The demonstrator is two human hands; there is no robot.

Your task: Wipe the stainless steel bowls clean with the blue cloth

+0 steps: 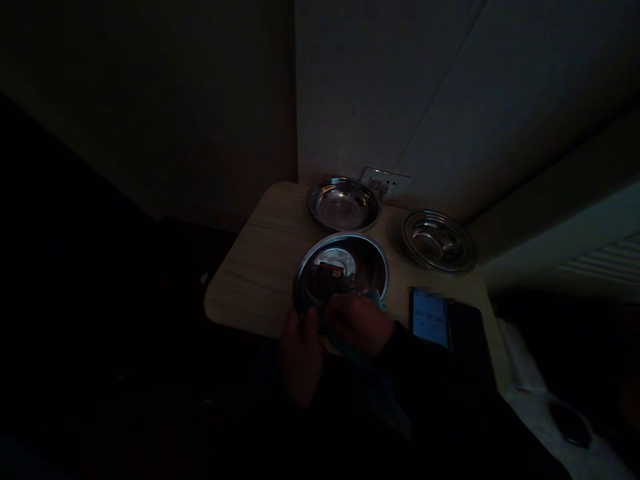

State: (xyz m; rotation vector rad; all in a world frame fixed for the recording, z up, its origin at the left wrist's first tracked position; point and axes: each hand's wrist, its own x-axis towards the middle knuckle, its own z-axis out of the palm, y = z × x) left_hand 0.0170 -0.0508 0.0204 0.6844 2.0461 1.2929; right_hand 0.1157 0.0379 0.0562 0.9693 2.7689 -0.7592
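Observation:
A shiny metal bowl [370,267] is tilted towards me at the near side of the small table, with a dark red-and-black label on its inner bottom. My left hand [303,357] is closed on the bowl's near left rim, its thumb up against the edge. My right hand [363,323] is closed on a bluish-green cloth [375,299] and presses it against the near rim. Much of the cloth is hidden under the fingers, and the dim light hides finer detail.
Another metal bowl [343,205] stands at the back by the wall socket [386,181]. Stacked metal bowls [439,241] sit at the back right. A lit phone [430,319] lies on the right of the wooden table [250,280], beside my right sleeve.

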